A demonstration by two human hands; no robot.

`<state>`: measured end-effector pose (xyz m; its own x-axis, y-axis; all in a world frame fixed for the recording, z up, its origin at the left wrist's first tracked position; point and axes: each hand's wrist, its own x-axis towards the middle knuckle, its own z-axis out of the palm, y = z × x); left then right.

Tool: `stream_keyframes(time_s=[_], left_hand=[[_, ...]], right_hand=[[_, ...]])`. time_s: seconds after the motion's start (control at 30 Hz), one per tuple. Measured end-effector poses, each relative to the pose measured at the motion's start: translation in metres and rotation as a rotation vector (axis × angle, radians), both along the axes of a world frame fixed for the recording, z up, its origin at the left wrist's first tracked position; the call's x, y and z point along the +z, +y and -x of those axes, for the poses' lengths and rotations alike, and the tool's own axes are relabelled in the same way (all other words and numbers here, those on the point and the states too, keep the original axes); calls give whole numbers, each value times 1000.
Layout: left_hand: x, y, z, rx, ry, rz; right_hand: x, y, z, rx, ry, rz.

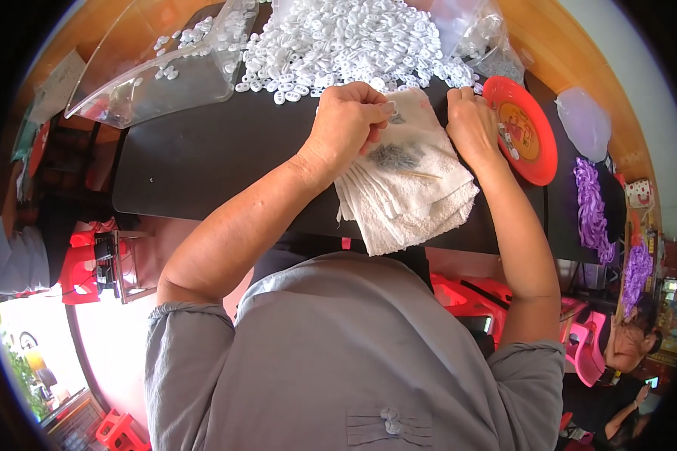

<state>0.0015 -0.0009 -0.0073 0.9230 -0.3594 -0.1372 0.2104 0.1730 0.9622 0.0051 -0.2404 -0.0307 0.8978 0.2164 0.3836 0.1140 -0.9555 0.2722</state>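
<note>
My left hand (pixel 346 124) is closed, with a small white piece (pixel 388 109) pinched between thumb and forefinger above a folded white towel (pixel 447 197). On the towel lies a dark patch of fine, thin bits (pixel 396 156), too small to make out, and a thin light-coloured stick (pixel 421 175). My right hand (pixel 472 124) is down at the table between the towel and a red plate (pixel 543 161), its fingers curled and their tips hidden. Beyond both hands spreads a large heap of small white oval pieces with holes (pixel 342 45). A few small pale pieces sit on the plate.
A clear plastic bin (pixel 154 94) lies at the far left with some white pieces in it. Clear bags (pixel 489 37) stand at the back right of the dark table (pixel 203 169). Purple bundles (pixel 594 210) hang at the right, and another person (pixel 628 342) is beyond.
</note>
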Motion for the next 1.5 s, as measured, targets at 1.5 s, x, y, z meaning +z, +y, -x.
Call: stream_keyframes(time_s=[1.5], left_hand=[[5, 2, 7, 105, -72, 77]], right_hand=[[61, 89, 39, 105, 339, -1672]])
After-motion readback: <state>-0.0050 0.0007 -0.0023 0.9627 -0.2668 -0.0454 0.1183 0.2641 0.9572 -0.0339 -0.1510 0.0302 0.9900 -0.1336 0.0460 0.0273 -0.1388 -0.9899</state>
